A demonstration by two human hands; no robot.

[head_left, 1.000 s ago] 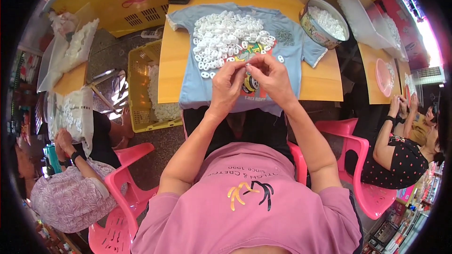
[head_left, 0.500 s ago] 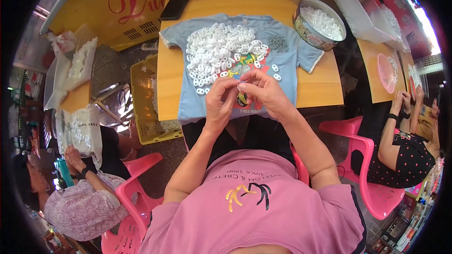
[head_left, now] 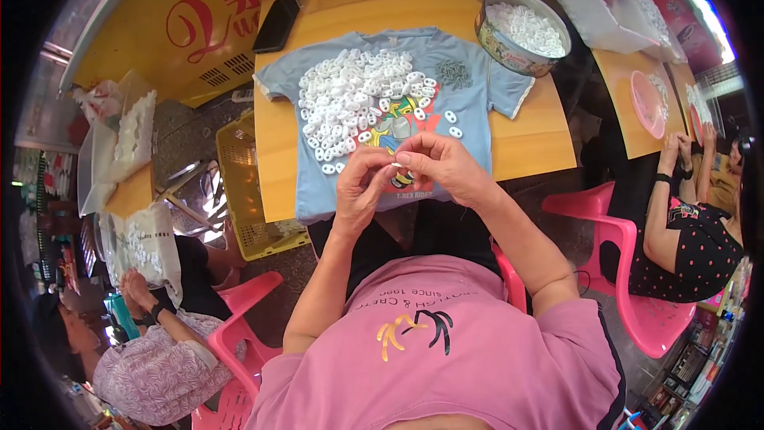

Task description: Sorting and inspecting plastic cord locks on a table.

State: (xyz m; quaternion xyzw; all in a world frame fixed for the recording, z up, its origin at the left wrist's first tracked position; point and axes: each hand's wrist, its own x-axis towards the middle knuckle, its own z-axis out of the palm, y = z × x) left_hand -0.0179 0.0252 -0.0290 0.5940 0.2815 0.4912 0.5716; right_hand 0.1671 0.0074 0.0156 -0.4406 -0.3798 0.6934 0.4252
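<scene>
My left hand (head_left: 362, 187) and my right hand (head_left: 446, 169) meet over the lower part of a blue T-shirt (head_left: 471, 155) spread flat on the table. Both are closed, fingertips pinching a small white plastic piece (head_left: 396, 165), mostly hidden by the fingers. Just beyond them lies a heap of white oval two-hole plastic pieces (head_left: 342, 91). Two loose white ovals (head_left: 454, 124) rest to the right of the heap. Farther back on the shirt is a small pile of thin grey-green bits (head_left: 454, 73), too small to make out.
A round tin (head_left: 509, 54) of white pieces stands at the table's (head_left: 533, 143) back right; a phone (head_left: 276, 24) lies back left. A yellow crate (head_left: 235, 175) sits on the floor at left. People with pink chairs (head_left: 617, 231) work at both sides.
The view has shifted slightly, moving the table and shirt a little left in the picture. My hands stay together, fingers slightly rearranged, and the white piece between them shows a bit more.
</scene>
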